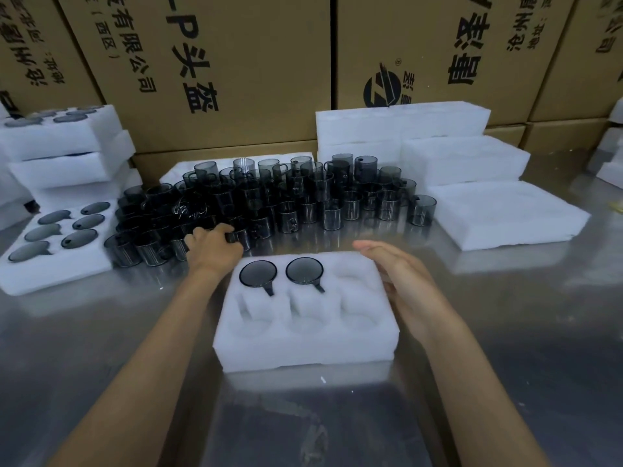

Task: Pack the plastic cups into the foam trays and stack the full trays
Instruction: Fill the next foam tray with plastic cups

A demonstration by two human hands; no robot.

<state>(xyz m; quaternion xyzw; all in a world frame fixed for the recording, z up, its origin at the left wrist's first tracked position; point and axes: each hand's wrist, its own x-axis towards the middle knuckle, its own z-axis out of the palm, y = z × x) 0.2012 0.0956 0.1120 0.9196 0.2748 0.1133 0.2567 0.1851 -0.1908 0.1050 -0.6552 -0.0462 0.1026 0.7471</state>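
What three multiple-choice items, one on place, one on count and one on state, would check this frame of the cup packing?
1. Where does the white foam tray being filled lie?
A. On the metal table, between the two hands
B. On top of the left stack
C. Against the cardboard boxes

2. How many dark translucent plastic cups sit in it?
A. Six
B. Two
C. None

3. What is the left hand doing?
A. Resting flat on the tray
B. Hanging idle
C. Reaching into the loose cups, fingers curled on one

Answers:
1 A: the tray lies on the table in front of the person.
2 B: only the two back-left pockets are filled.
3 C: its fingers curl round a cup at the pile's near edge.
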